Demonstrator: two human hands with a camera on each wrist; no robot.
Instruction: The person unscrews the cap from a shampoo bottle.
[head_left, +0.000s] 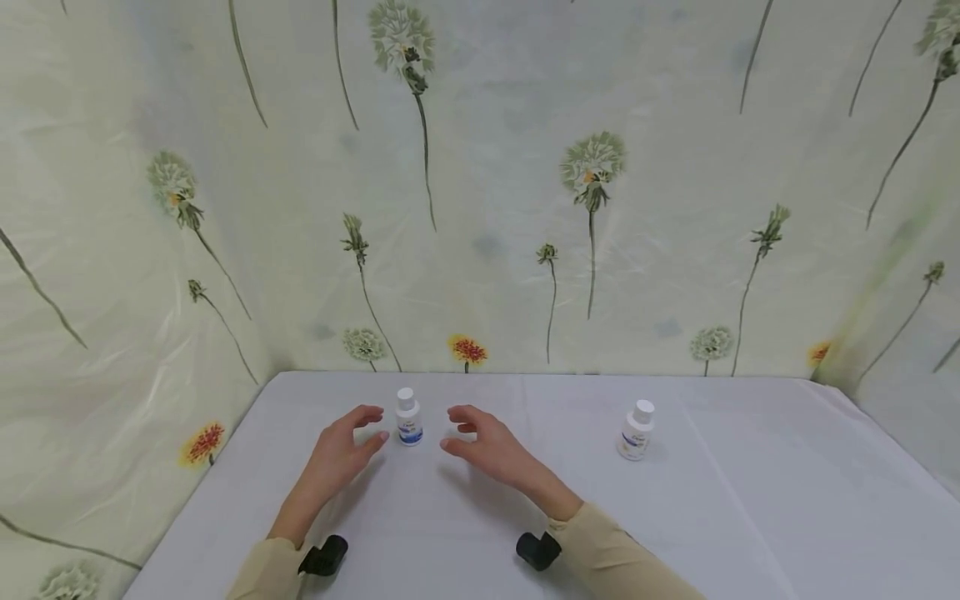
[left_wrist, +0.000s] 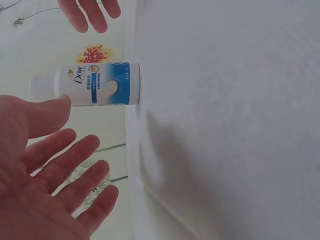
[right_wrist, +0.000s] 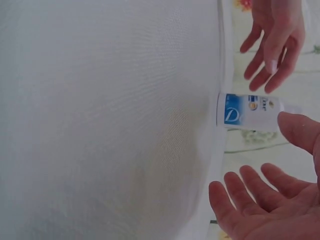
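Note:
A small white Dove bottle (head_left: 409,421) with a blue lower label and white cap stands upright on the white-covered table, between the two hands. To its left is my left hand (head_left: 343,450), thumb and fingers spread apart and holding nothing. On the other side my right hand (head_left: 491,448) reaches toward the bottle, its fingers loosely bent and a gap left before the bottle. In the left wrist view the thumb overlaps the Dove bottle (left_wrist: 100,84) near its cap. The right wrist view has the Dove bottle (right_wrist: 247,110) between both hands, its cap partly behind the thumb.
A second white bottle (head_left: 636,432) with a white cap stands farther right on the table (head_left: 720,500). A flower-printed curtain (head_left: 495,183) rises behind the table's back edge and along both sides. Black wrist cameras (head_left: 327,556) sit at the sleeves.

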